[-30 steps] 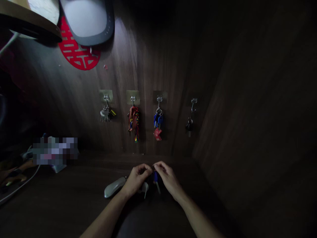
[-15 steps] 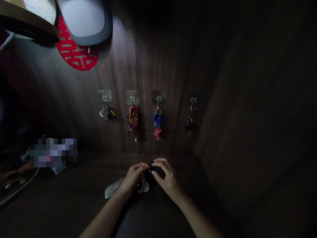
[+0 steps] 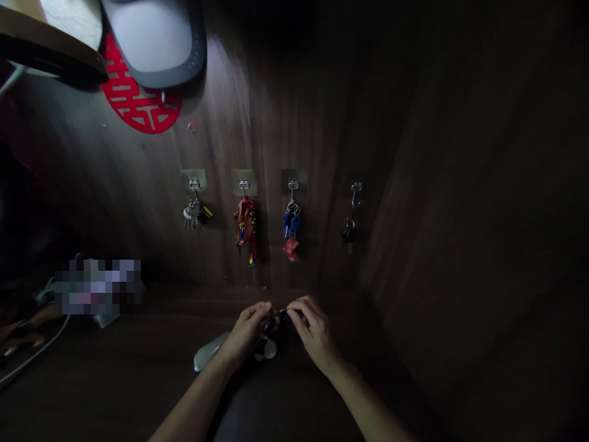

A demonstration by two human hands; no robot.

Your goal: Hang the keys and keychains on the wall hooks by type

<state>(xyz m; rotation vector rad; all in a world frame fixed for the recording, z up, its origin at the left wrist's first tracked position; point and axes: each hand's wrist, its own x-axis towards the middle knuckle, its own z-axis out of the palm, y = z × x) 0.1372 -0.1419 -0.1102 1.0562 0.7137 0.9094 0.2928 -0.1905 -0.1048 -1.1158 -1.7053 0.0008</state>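
Note:
Low in the middle of the head view, my left hand (image 3: 250, 331) pinches a dark bunch of keys (image 3: 270, 326), mostly hidden by the fingers. Pale round pieces (image 3: 265, 349) show just below it. Opposite, my right hand (image 3: 315, 330) is closed, thumb against fingertips, on the other side of the same bunch. A short bit of metal, like a ring, spans the gap between both sets of fingertips. Beside my left wrist lies a pale, smooth object (image 3: 209, 352), shaped like a computer mouse and partly covered by the forearm.
On the dark wood wall, several hooks carry keys: silver keys (image 3: 192, 215), keys with a brown strap (image 3: 245, 222), blue-headed keys (image 3: 291, 221) and a dark key (image 3: 349, 232). Upper left are a red cut-out (image 3: 154, 120) and a grey device (image 3: 159, 40). A cable (image 3: 43, 358) lies left.
My right fingers have closed from a looser curl into a pinch. A dark part now hangs below them, and the pale pieces between my hands have shifted slightly. The view has moved a little.

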